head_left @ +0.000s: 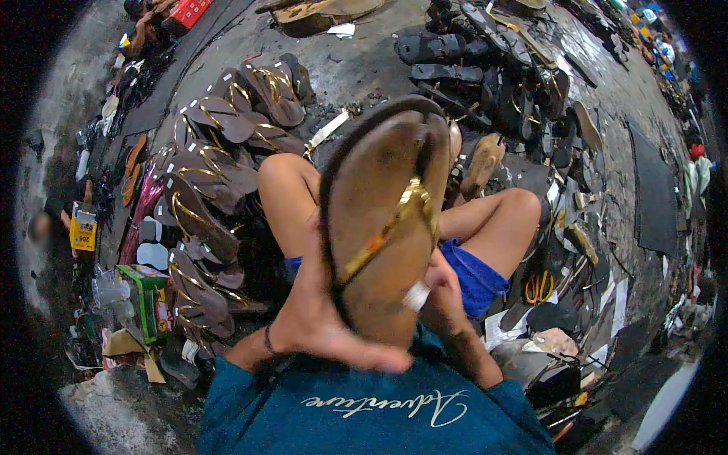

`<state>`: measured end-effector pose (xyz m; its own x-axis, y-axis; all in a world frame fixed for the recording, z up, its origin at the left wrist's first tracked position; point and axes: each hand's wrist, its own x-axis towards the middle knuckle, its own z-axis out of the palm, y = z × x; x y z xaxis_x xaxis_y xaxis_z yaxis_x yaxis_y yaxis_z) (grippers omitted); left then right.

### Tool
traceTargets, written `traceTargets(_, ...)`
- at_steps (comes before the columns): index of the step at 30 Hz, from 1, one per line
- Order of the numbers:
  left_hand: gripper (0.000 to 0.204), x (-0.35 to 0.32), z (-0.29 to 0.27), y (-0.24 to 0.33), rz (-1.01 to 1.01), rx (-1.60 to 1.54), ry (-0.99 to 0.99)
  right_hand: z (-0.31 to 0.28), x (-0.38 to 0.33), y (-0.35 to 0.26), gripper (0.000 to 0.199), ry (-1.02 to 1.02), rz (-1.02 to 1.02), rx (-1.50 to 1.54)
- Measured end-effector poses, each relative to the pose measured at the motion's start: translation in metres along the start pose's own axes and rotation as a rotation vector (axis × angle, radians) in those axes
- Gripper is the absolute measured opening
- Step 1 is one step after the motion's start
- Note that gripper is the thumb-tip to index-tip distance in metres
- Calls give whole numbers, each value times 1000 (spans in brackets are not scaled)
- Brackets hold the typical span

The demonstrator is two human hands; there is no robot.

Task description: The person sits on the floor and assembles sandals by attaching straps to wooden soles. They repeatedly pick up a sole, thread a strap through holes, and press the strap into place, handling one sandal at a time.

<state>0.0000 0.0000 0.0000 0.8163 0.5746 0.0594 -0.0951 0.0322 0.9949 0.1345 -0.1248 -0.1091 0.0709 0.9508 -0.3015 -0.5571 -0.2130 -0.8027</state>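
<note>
A brown flip-flop [378, 205] with a shiny gold strap [409, 203] is raised in front of my lap, toe end pointing away and sole face up toward me. My left hand [322, 311] grips it along the left side; its thumb stretches past the heel, and the other fingers are mostly hidden behind. At the right edge near the heel, my right hand [444, 292] is closed on the flip-flop beside a small white label [415, 296]. Some of its fingers are hidden under the sole.
Several matching gold-strapped sandals [208, 178] are heaped on the left. Dark soles [447, 57] and sandals pile up ahead to the right. Orange-handled scissors [540, 288] lie right of my knee. A green box [144, 299] and yellow packet [83, 227] stand at left.
</note>
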Motion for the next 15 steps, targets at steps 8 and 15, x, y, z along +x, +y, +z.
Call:
traceTargets(8,31,14,-17,-29,-103,634,42,8,-24,-19,103,86,-149,775)
traceTargets(15,35,-52,28,-69,-415,-67,-157,12,-69,-28,87,146,-158,941)
